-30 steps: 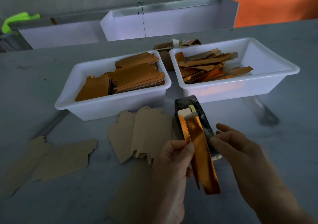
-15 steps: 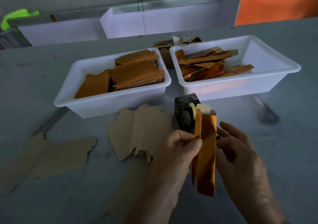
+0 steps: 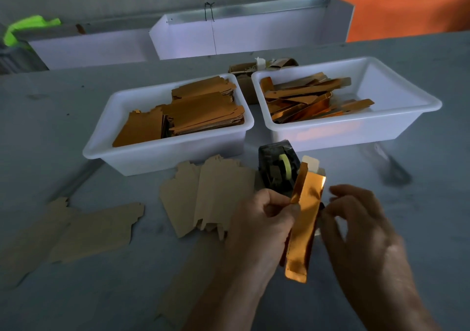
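Holding item: one carton [image 3: 304, 224], long and narrow, copper foil outside, partly folded, raised nearly upright above the table [image 3: 76, 127], just in front of the tape dispenser [image 3: 276, 170].

- Left hand [image 3: 262, 218]: thumb and fingers pinched on the carton's long left flap, about a third of the way down. This is the only sure hold.
- Right hand [image 3: 356, 224]: fingers curled close by the carton's right edge. Whether they touch it or pinch anything cannot be told.
- White tab [image 3: 311, 164]: stands up at the top end of the carton, not yet tucked.
- Left tub [image 3: 162, 150]: a stack of flat foil blanks [image 3: 203, 112].
- Right tub [image 3: 356, 124]: finished folded pieces [image 3: 305, 99], lying crosswise.
- Loose blanks [image 3: 211, 198]: brown side up, spread on the table left of the hands.

Step judged in hand: closing the long seam, probably with tape, before the piece goes to the right tub.

Risks noted:
- Carton swings or drops, since it hangs from one pinch near its upper part and the lower end is free.
- Seam closes crooked if the flap is pressed down before the edges line up, leaving a twisted tube.
- Foil creases or marks under too hard a pinch.
- Tape, if drawn one-handed, may curl onto itself or catch the foil in the wrong place.
- Dispenser stands just behind and could be knocked by the top tab.
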Motion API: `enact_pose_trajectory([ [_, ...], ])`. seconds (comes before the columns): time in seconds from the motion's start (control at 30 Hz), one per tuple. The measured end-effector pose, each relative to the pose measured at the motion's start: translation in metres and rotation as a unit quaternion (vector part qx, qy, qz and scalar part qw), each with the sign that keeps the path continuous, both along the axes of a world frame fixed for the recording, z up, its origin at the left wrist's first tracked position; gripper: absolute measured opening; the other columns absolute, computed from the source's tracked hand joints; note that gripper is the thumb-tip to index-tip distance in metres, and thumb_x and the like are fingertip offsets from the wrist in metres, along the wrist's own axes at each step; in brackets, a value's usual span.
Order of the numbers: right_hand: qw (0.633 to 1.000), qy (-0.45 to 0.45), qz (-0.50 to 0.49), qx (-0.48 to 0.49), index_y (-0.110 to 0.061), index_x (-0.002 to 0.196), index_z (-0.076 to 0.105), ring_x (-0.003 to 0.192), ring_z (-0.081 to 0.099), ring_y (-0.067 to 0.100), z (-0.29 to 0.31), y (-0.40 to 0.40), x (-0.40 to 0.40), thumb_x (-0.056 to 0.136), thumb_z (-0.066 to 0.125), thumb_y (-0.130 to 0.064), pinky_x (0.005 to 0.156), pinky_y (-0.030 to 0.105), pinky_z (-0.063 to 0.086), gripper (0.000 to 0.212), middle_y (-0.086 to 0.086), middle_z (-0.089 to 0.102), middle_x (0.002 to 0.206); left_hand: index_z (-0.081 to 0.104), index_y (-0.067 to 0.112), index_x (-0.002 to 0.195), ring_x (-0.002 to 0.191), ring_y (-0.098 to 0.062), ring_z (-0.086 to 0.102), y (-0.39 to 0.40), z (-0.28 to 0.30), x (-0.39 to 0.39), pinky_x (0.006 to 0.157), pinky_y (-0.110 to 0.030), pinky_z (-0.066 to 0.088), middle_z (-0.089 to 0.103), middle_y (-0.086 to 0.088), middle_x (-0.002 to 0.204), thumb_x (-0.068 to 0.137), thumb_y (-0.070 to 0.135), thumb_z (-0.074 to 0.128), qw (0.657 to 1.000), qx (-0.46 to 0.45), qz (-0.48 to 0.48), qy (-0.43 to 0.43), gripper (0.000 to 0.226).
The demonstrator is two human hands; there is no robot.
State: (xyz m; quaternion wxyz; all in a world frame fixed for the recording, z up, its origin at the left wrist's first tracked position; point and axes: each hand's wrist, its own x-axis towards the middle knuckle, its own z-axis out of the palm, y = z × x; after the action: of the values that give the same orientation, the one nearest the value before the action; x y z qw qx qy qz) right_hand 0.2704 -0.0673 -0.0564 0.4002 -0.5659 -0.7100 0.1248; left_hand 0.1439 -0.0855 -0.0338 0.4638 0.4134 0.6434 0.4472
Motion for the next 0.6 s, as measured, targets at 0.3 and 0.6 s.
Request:
enact_pose_trajectory([
  [0.3, 0.9, 0.241, 0.259, -0.253, -0.031, 0.068, 0.072, 0.048, 0.055, 0.003, 0.044, -0.003, 0.02, 0.057, 0.063, -0.037, 0.047, 0.013, 0.046, 0.015, 0.006, 0.065, 0.061, 0.067, 0.012, 0.087, 0.067, -0.011, 0.07, -0.013, 0.005, -0.002, 0.061, -0.022, 0.055, 0.072, -0.005, 0.078, 0.089, 0.02, 0.064, 0.993, -0.012, 0.015, -0.117, 0.009],
  [0.6, 0.941, 0.122, 0.256, -0.188, -0.057, 0.104, 0.06, 0.058, 0.059, 0.009, 0.034, 0.005, 0.013, 0.078, 0.067, -0.007, 0.049, 0.014, 0.045, 0.057, -0.003, 0.067, 0.075, 0.071, 0.005, 0.082, 0.074, -0.019, 0.074, -0.018, 0.01, -0.009, 0.065, -0.025, 0.058, 0.074, -0.008, 0.076, 0.082, 0.008, 0.07, 0.979, -0.047, 0.009, -0.2, 0.003],
])
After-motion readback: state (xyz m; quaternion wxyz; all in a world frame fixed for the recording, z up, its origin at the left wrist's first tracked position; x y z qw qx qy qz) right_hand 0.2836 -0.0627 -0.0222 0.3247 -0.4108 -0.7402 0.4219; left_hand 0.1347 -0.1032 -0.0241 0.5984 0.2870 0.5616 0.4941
